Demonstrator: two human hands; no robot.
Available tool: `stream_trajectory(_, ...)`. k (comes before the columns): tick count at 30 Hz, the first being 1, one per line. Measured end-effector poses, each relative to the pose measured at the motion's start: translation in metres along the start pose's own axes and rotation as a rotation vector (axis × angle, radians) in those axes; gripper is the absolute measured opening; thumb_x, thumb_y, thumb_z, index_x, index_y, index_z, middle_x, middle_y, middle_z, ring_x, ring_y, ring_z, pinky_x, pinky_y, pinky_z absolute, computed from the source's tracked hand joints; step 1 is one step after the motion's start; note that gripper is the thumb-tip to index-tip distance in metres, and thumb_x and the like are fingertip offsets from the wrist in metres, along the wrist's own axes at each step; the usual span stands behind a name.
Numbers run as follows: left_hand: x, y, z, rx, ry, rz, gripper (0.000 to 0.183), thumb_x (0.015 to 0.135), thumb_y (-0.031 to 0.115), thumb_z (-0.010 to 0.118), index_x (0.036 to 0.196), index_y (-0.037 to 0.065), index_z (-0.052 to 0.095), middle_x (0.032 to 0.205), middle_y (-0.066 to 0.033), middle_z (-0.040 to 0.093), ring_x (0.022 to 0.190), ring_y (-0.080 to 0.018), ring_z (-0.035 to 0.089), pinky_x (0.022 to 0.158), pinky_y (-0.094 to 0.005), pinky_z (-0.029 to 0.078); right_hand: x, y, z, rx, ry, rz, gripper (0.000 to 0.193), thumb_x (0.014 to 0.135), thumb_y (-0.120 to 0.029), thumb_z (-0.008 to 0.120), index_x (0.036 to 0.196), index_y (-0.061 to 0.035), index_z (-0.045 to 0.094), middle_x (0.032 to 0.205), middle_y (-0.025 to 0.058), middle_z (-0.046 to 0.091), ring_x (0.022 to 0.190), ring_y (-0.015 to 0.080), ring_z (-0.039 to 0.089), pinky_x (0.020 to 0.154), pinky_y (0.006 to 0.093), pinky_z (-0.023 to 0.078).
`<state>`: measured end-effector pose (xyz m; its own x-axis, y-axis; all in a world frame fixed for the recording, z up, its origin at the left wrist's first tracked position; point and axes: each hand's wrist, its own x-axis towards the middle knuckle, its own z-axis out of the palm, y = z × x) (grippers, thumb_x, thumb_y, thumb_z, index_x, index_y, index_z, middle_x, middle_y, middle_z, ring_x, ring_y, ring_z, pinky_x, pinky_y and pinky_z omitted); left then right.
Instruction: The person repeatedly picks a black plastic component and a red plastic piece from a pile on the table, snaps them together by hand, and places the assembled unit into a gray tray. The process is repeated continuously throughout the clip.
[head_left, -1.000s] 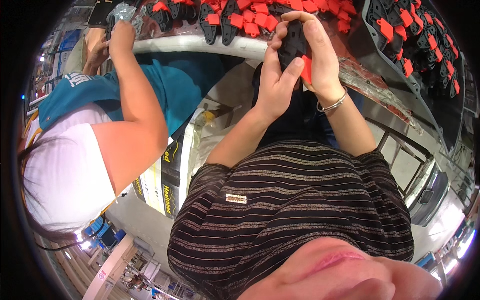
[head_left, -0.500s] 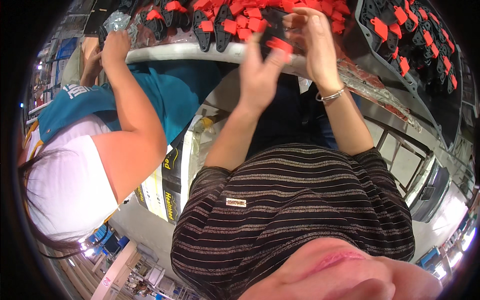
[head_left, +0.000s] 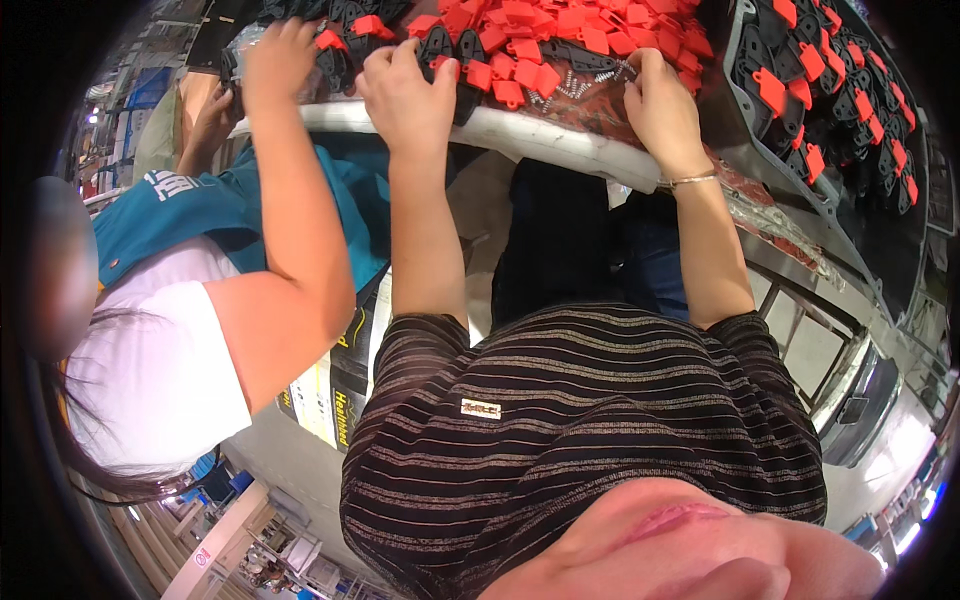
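Observation:
My left hand (head_left: 408, 105) reaches over the far edge of the table, its fingers curled down with their tips hidden. Beside its thumb lie an oblong black plastic part (head_left: 435, 45) with a red tab and another black plastic part (head_left: 470, 48) behind a second red tab. To the right, my right hand (head_left: 665, 115) has thumb and index finger pinched at the end of a small metal spring (head_left: 615, 72). More springs (head_left: 572, 85) lie just left of these fingertips, by a black part (head_left: 580, 57).
A heap of red tabs (head_left: 650, 20) covers the table's middle. At right stands a grey bin (head_left: 790, 165) of black parts with red tabs. Close on my left a co-worker's hand (head_left: 280, 60) works over parts and a clear plastic bag. A white padded edge (head_left: 540, 145) borders the table.
My hands have moved apart: left hand leftward to the black parts, right hand down to the springs. The black part with the red tab is no longer seen between them.

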<state>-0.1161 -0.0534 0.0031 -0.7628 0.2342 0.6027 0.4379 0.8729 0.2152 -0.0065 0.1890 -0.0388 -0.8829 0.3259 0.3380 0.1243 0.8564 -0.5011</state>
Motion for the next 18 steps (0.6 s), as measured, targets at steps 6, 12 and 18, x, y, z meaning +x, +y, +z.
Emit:
stream_trajectory(6,0.031,0.057,0.023,-0.283,-0.105,0.264,0.036,0.071,0.009,0.07,0.105,0.003,0.06,0.103,-0.0151,0.059,0.095,-0.032,0.055,0.085,-0.0397,0.046,-0.02,-0.01,-0.01,0.187,-0.037,-0.023,0.011,0.081,-0.008,0.057,0.092,-0.0056,0.057,0.087,0.016,0.058,0.078,0.0365,0.059,0.069,0.0432,0.048)
stream_trajectory(12,0.051,0.062,0.036,-0.227,-0.321,0.266,0.041,0.07,0.017,0.072,0.108,0.005,0.061,0.116,-0.016,0.055,0.105,-0.0345,0.051,0.09,-0.0399,0.044,-0.033,-0.013,-0.013,0.413,-0.03,0.101,0.012,0.08,-0.011,0.064,0.088,-0.0039,0.059,0.079,0.0137,0.06,0.068,0.0279,0.059,0.063,0.0377,0.047)
stream_trajectory(18,0.1,0.082,0.069,-0.481,-0.22,0.183,0.046,0.073,0.015,0.068,0.114,-0.002,0.056,0.109,-0.023,0.06,0.102,-0.0367,0.056,0.092,-0.0431,0.043,-0.041,-0.015,-0.01,0.494,0.025,0.069,0.011,0.081,-0.01,0.062,0.089,-0.0023,0.059,0.08,0.0138,0.06,0.067,0.0262,0.06,0.061,0.0354,0.048)
